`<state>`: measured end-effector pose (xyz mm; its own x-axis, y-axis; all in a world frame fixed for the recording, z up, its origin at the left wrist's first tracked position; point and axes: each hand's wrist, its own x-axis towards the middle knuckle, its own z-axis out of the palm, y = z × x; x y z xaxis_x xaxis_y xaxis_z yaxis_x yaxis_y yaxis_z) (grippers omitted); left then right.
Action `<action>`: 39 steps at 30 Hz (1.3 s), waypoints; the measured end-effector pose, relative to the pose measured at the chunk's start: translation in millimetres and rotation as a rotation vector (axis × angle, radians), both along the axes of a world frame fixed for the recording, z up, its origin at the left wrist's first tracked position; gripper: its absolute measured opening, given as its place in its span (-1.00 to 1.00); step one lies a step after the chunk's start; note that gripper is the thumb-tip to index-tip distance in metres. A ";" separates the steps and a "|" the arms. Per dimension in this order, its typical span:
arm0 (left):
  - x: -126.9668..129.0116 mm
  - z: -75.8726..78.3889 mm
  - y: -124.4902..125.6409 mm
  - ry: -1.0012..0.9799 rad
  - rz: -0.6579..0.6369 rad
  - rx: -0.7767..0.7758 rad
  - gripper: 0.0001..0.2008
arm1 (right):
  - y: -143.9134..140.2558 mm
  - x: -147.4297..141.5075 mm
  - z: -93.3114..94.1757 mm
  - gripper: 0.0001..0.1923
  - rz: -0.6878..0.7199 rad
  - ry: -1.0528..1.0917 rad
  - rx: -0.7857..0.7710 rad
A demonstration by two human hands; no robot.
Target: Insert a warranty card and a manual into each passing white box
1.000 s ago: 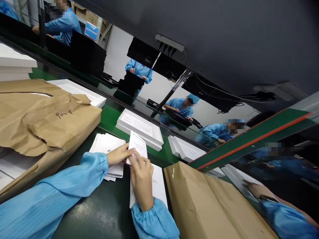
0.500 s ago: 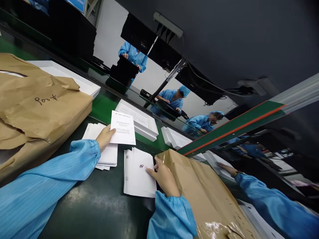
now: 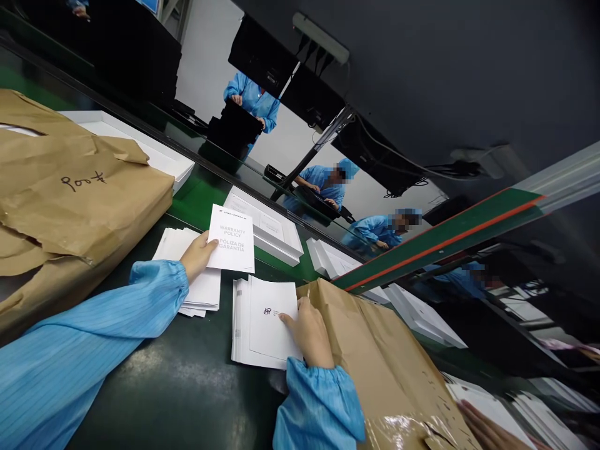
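Warranty leaflet pinched at left edge by left hand, held above left sheet pile. Right hand fingertips pressed on top sheet of right stack, nothing gripped. Advised: single sheet peeled, stack kept squared. Paper bags crowd both sides; open room toward near bench.

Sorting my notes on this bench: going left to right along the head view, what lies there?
Brown paper bundle → left hand → warranty leaflet → booklet stack → right hand → second brown paper bundle.
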<state>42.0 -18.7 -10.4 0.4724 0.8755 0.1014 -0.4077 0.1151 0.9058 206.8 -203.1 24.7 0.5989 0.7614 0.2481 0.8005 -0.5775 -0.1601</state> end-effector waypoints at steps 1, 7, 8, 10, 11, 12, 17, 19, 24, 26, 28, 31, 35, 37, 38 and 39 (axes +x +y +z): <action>0.1 -0.8 0.2 0.005 0.002 0.005 -0.60 | -0.9 1.9 2.1 -0.89 -0.006 0.013 0.022; 1.5 -2.7 -0.1 0.018 0.003 0.026 -0.60 | -5.4 4.9 30.5 -0.72 0.046 0.102 0.355; 1.2 -1.4 -0.7 0.015 0.001 0.032 -0.60 | -3.0 1.0 35.8 -0.68 0.053 0.085 0.491; -0.1 2.7 -2.6 0.001 -0.019 0.040 -0.60 | 7.0 -10.9 43.1 -0.65 0.089 -0.005 0.696; -1.0 5.3 -3.9 -0.015 -0.040 0.041 -0.60 | 14.6 -18.6 44.4 -0.65 0.124 -0.066 0.716; -2.0 7.9 -5.4 -0.037 -0.071 0.041 -0.60 | 23.4 -27.1 43.9 -0.65 0.171 -0.131 0.672; -4.1 15.0 -11.9 -0.166 -0.248 0.050 -0.53 | 66.7 -68.3 21.0 -0.59 0.453 -0.306 0.292; -3.2 14.5 -12.9 -0.162 -0.256 0.057 -0.51 | 74.2 -77.2 10.4 -0.58 0.507 -0.319 0.232; -0.2 11.6 -13.6 -0.142 -0.210 0.066 -0.56 | 67.8 -75.0 -0.4 -0.57 0.589 -0.315 0.175; 0.1 10.9 -14.5 -0.134 -0.201 0.077 -0.58 | 62.9 -70.4 -0.1 -0.57 0.615 -0.300 0.150; -0.1 10.5 -15.3 -0.111 -0.189 0.104 -0.60 | 59.5 -65.1 1.6 -0.58 0.652 -0.272 0.135; -1.0 10.5 -15.8 -0.060 -0.151 0.148 -0.62 | 57.2 -51.6 6.6 -0.63 0.667 -0.199 0.226; -2.3 11.3 -15.2 -0.029 -0.127 0.192 -0.62 | 53.0 -22.9 14.5 -0.54 0.392 0.126 0.509; -2.8 11.9 -15.0 -0.037 -0.125 0.177 -0.60 | 49.7 -11.4 16.1 -0.55 0.327 0.472 0.483; -3.0 12.1 -14.9 -0.044 -0.121 0.168 -0.59 | 48.1 -7.9 15.8 -0.58 0.342 0.654 0.422; -3.3 12.4 -14.8 -0.050 -0.114 0.163 -0.58 | 46.9 -5.7 14.7 -0.61 0.380 0.815 0.347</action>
